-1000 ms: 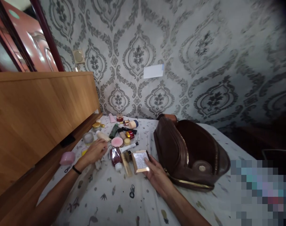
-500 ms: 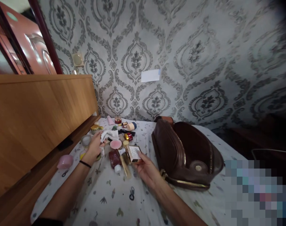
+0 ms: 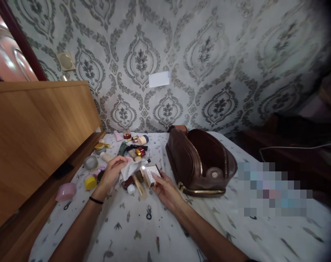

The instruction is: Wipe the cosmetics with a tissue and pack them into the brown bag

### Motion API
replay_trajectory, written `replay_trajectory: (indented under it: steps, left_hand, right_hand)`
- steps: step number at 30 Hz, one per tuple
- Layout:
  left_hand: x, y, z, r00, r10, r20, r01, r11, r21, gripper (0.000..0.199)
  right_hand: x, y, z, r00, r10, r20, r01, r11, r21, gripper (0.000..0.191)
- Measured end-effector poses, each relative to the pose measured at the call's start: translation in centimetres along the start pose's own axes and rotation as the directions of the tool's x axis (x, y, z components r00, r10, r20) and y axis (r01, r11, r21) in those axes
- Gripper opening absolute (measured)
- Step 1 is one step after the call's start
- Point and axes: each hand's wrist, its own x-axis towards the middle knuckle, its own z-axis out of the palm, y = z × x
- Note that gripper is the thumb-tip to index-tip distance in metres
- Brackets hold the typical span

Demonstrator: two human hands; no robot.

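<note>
On the patterned sheet (image 3: pixel 138 233), 2 hands: left hand (image 3: pixel 112 174) pinching white cloth (image 3: pixel 130 169), right hand (image 3: pixel 165 189) gripping glittery case (image 3: pixel 152 174).

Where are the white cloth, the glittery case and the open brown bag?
White cloth (image 3: pixel 130 169), head view: its draped middle, beside the left fingers.
Glittery case (image 3: pixel 151 170), head view: its sparkly top face.
Brown bag (image 3: pixel 181 156), head view: its outer side, left of the opening.

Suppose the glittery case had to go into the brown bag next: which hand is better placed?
Right, I'd judge. The right hand holds the glittery case and is nearer the open brown bag. The left hand is farther off, holding a white cloth or tissue.
</note>
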Motion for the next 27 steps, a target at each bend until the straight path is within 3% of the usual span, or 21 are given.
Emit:
replay_trajectory:
  steps: [7,12,15,20,23,25,27]
  left_hand:
    - [-0.4,-0.1,-0.7,0.993,0.081,0.081,-0.097,0.972,0.214,0.028]
    - [-1.2,0.3,0.3,0.963,0.232,0.138,-0.269,0.773,0.575,0.023]
    - [-1.3,0.3,0.6,0.963,0.263,0.067,-0.258,0.811,0.524,0.012]
    - [-0.7,0.3,-0.5,0.964,0.232,-0.129,-0.164,0.903,0.397,0.027]
    - [-0.9,0.5,-0.3,0.949,0.238,-0.206,-0.154,0.922,0.356,0.026]
    - [-1.6,0.7,0.8,0.945,0.259,-0.200,-0.178,0.919,0.351,0.025]
    - [-2.6,0.9,2.5,0.947,0.304,-0.101,-0.248,0.895,0.372,0.025]
  right_hand:
    - [-0.5,0.2,0.2,1.000,-0.021,-0.013,0.021,1.000,-0.020,0.046]
    - [-0.2,-0.2,0.1,0.999,-0.012,-0.029,0.012,1.000,0.000,0.043]
    - [0.1,-0.3,-0.3,0.999,-0.004,-0.044,0.007,0.998,0.057,0.033]
    - [0.2,-0.2,-0.5,1.000,-0.009,-0.030,0.012,0.995,0.102,0.028]
    - [0.1,0.0,-0.3,1.000,-0.008,0.003,0.008,0.998,0.067,0.031]
    - [0.0,0.0,-0.3,1.000,-0.006,0.031,0.005,0.999,0.049,0.032]
    - [-0.1,0.1,-0.3,0.998,0.002,0.060,-0.005,0.999,0.043,0.033]
